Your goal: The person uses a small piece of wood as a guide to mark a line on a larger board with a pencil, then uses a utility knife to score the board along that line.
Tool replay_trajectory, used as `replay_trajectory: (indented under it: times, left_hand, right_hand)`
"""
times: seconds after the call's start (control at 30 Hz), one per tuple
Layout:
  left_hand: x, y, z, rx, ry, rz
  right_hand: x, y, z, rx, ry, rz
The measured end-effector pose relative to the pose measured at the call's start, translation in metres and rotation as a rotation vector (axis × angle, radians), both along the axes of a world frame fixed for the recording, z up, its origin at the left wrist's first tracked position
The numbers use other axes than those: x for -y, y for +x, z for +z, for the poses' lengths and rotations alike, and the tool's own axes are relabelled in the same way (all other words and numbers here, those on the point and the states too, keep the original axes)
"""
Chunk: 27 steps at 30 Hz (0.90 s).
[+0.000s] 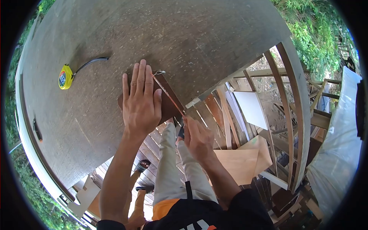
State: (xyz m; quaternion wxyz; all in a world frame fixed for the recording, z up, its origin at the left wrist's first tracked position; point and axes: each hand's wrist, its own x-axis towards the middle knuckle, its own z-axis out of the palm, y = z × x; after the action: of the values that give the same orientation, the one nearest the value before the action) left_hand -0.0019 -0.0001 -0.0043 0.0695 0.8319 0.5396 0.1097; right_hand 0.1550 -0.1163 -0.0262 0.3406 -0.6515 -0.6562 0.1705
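My left hand [142, 101] lies flat, fingers stretched, on a dark brown board [170, 105] at the edge of the large grey-brown table [149, 34]. My right hand [197, 138] is closed at the board's right side, just off the table edge. A thin reddish strip [168, 94] runs from near my left fingertips along the board's edge to my right fingers. What exactly the right fingers grip is partly hidden. A small pale curl [159, 72] sits at the strip's far end.
A yellow tape measure [65, 77] with a black strap lies at the left of the table, and a small dark tool [37, 129] near its left edge. Wooden sheets [237, 163], a white panel [251, 109] and timber framing stand at the right. Another person's sandalled foot [144, 165] shows below.
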Motion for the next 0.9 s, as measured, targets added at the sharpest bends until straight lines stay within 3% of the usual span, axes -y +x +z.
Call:
replay_trajectory:
  times: [0.9]
  left_hand:
    - [0.0001, -0.0012, -0.0022, -0.038, 0.021, -0.008]
  right_hand:
    - [0.0005, 0.0054, 0.0069, -0.069, -0.140, 0.063]
